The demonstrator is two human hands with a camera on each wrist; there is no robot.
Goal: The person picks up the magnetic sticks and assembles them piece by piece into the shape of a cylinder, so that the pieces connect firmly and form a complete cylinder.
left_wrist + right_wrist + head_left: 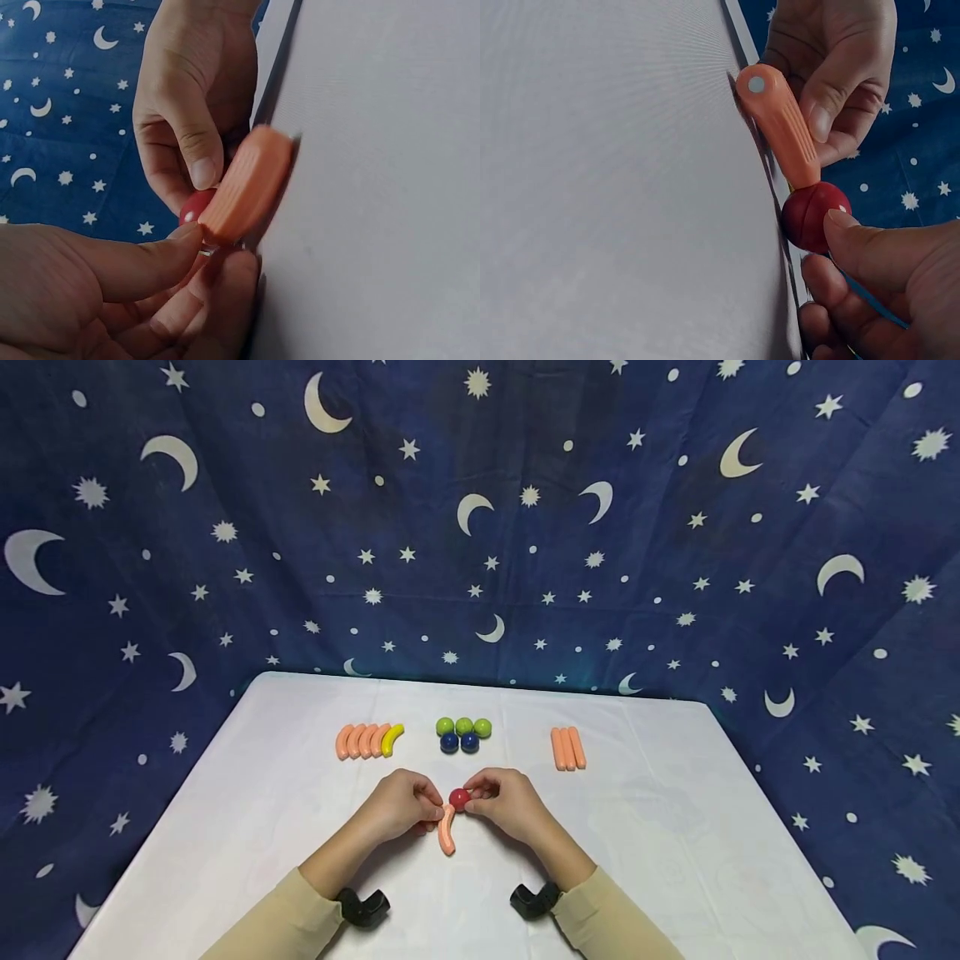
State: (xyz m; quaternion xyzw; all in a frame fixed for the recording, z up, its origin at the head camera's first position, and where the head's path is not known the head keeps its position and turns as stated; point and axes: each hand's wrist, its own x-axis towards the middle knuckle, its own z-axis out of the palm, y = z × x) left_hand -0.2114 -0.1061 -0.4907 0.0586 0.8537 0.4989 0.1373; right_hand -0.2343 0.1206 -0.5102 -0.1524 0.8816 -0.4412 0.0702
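Head view: white table (pixel 675 827) against a dark blue backdrop (pixel 525 527) printed with moons and stars. Both hands meet near the table's centre. Left hand (pixel 399 806) pinches the upper end of a curved orange piece (pixel 447 831) between thumb and forefinger, the other fingers curled under; the piece's lower end trails toward 6 o'clock and lies on or just above the cloth, which one cannot be told. Right hand (pixel 506 802) pinches a red ball (pixel 459 797) between thumb and fingertips, the ball touching the top end of the orange piece. Right wrist view: red ball (pixel 814 216) sits flush against the end of the ribbed orange piece (pixel 780 124), thumb tip on the ball; a thin blue cord (pixel 870 300) runs under the right-hand fingers. Left wrist view: orange piece (pixel 244 187) held at its near end, red ball (pixel 196 206) partly hidden behind it. No container is on the table; loose pieces lie in three groups along the far side. At 11 o'clock from the hands: a row of four curved orange pieces (pixel 362 741) with a yellow curved piece (pixel 392 739) touching its right end. At 12 o'clock: three green balls (pixel 464 727) in a row, two dark blue balls (pixel 459 743) just in front, all touching. At 1 o'clock: three straight orange sticks (pixel 567 748) side by side. Black wrist mounts (pixel 365 907) show at both cuffs.
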